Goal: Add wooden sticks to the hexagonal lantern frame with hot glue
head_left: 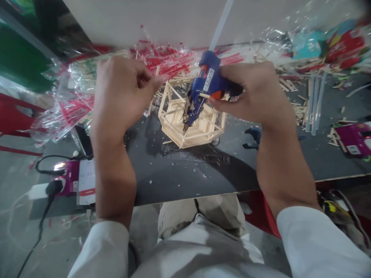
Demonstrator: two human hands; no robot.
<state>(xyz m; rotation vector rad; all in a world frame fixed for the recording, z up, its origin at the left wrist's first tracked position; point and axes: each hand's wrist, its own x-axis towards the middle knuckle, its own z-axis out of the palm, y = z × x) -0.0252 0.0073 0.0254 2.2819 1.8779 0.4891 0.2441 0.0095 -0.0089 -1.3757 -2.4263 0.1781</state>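
Gluing at the rim of a stick basket (203,137). The basket stands on the dark tabletop (171,185), near its middle and set back from the near edge. The right hand (255,92) has its fingers clamped around the handle of a blue hot glue gun (207,79), nozzle down; a translucent glue stick (222,25) rises from its rear. The left hand (124,92) is raised beside the basket's left side, thumb and forefinger drawn close; whether they pinch the thin stick (150,107) passing behind them cannot be told.

The step in hand appears to be the laying of glue at a near corner of the upper frame. The nozzle overlaps that corner in view, though contact is not certain. The next move seems to call for a small, steady bead at the joint and for a stick to be seated there before the glue sets, with the hot tip kept clear of the left fingers.

The basket is many-sided and pale, its floor built of closely laid sticks. Above the floor the sides are an open lattice, with slanting struts meeting the rim. A transparent ruler (199,156) lies between the basket and the tabletop's near edge.
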